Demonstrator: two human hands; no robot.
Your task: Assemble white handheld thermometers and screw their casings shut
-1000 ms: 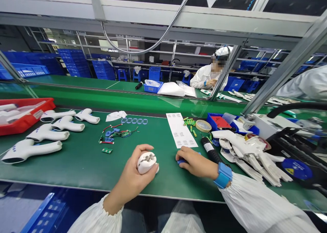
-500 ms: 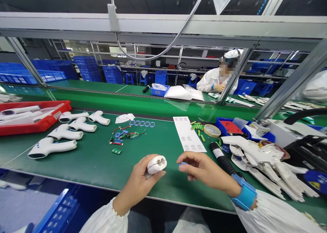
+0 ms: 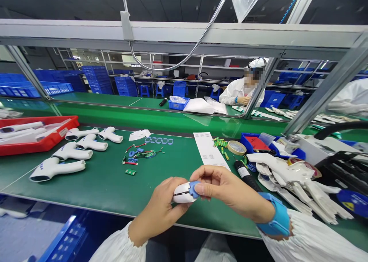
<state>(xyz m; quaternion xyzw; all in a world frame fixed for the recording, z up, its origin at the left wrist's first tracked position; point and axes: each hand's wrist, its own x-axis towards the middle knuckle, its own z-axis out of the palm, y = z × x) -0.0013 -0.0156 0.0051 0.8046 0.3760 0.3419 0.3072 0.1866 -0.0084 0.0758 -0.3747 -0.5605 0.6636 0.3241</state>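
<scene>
My left hand (image 3: 161, 210) is wrapped round a small white plastic housing (image 3: 181, 193) held just above the near edge of the green mat (image 3: 109, 181). My right hand (image 3: 222, 189) pinches a small blue part (image 3: 194, 188) and presses it against the right end of the housing. A blue wristband (image 3: 276, 218) sits on my right wrist. Both hands meet at the housing in the lower middle of the view.
Several white thermometer guns (image 3: 57, 166) lie at the left beside a red tray (image 3: 43, 139). Circuit boards and wires (image 3: 138, 153), blue rings (image 3: 159, 140), a label sheet (image 3: 211, 151), tape roll (image 3: 237, 147), black tool (image 3: 247, 176) and a pile of white shells (image 3: 296, 177) lie nearby. A co-worker (image 3: 241, 89) sits beyond.
My right hand lifted the blue part off the mat and brought it left onto the housing. My left hand turned the housing and raised it slightly.
</scene>
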